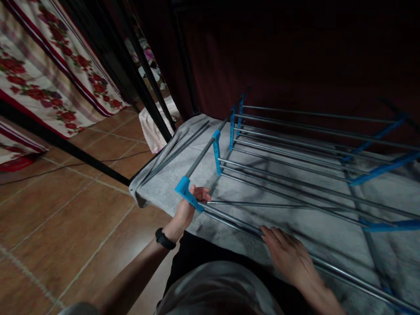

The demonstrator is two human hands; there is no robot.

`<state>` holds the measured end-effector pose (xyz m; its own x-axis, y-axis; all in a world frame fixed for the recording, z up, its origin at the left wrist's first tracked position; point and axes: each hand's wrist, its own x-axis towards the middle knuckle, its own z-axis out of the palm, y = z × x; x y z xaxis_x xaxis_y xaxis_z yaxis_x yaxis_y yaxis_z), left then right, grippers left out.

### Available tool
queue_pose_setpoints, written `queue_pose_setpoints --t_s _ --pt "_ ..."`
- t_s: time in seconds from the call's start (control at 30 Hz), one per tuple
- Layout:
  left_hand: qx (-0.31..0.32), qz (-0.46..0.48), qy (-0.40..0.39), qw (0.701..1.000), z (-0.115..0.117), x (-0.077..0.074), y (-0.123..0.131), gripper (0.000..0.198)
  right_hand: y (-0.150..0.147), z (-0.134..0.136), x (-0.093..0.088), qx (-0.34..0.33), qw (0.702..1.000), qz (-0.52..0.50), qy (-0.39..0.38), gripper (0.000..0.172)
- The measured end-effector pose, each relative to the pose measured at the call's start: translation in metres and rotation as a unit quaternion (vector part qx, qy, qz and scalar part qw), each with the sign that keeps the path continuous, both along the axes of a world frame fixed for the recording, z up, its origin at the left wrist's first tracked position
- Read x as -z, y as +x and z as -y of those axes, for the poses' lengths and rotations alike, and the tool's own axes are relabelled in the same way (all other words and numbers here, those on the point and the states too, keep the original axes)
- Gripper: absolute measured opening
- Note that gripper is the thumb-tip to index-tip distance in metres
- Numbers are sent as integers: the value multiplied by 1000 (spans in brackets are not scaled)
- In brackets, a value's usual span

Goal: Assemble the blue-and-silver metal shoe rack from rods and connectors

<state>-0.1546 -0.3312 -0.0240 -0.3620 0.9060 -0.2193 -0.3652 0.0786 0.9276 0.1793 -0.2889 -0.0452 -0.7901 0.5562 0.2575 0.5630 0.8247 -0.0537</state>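
Observation:
A partly assembled rack of grey metal tubes [282, 168] and blue plastic brackets stands on a grey cloth-covered surface in front of me. At its near left corner, my left hand [198, 194] is wrapped around the blue bracket [184, 188] from below, partly hidden by it. The fingers come out on its right side, beside the tube ends. My right hand [290, 253] lies over the paired front tubes [236, 223], with its fingertips curled over them and its thumb hidden. Farther back along the same end bar are other blue brackets [217, 153].
Loose tubes [179, 148] lie on the grey cloth [164, 188] at the left. Black metal posts [144, 78] rise beside it. Floral curtains [65, 83] hang at the upper left above a tiled floor [88, 223], where a thin cable runs. A dark red panel [295, 57] stands behind the rack.

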Motion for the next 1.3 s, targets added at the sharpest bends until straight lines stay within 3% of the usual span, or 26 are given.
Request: queue_pose_setpoints --t_s 0.33,0.57,1.03,1.3 --pt "32 -9 14 999 -4 4 0 64 0 2 2 -7 1000 17 -1 34" --pt "12 -56 0 998 -5 4 1 64 2 10 8 -4 1000 20 -5 37" --pt "13 -49 13 999 -5 8 4 65 0 7 5 -1 1000 22 14 37" --pt "23 -62 11 998 -5 8 4 67 0 3 5 7 999 27 -38 39"
